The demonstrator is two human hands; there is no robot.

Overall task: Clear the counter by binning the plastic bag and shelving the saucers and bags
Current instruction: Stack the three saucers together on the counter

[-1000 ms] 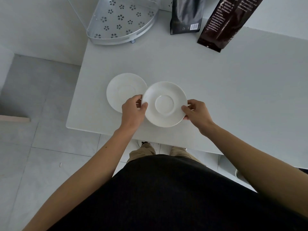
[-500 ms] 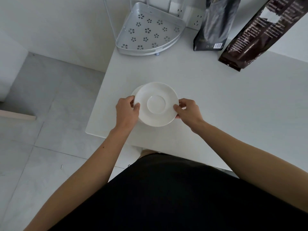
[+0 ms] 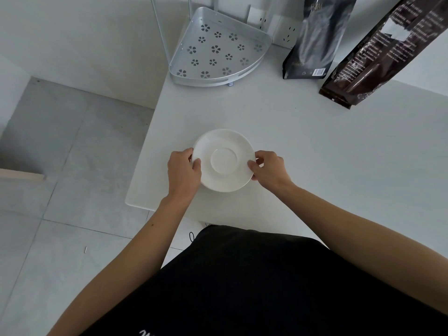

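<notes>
Saucers [image 3: 223, 160] sit near the front left corner of the white tabletop [image 3: 315, 146], and only the top one shows clearly; whether a second lies beneath it cannot be told from this angle. The left hand [image 3: 183, 171] pinches the left rim, thumb on top and fingers tucked under the edge, while the right hand [image 3: 268, 170] does the same on the opposite rim. Each grip is thus clenched on the crockery from its own side, which probably keeps the thin, slippery china level and squared up for a lift.

Beyond the two grips, further from the person and slightly to the left, stands a perforated metal corner shelf [image 3: 218, 52] with flower-shaped holes, its tray bare. That looks like the destination, so holding both rims suits a short carry forward.

Beyond the right-hand grip and off to its right, a black bag [image 3: 315, 37] stands upright against the wall and a dark brown bag [image 3: 373, 57] leans beside it. They wait out of the way, likely for shelving afterwards. No plastic bag is in view.
</notes>
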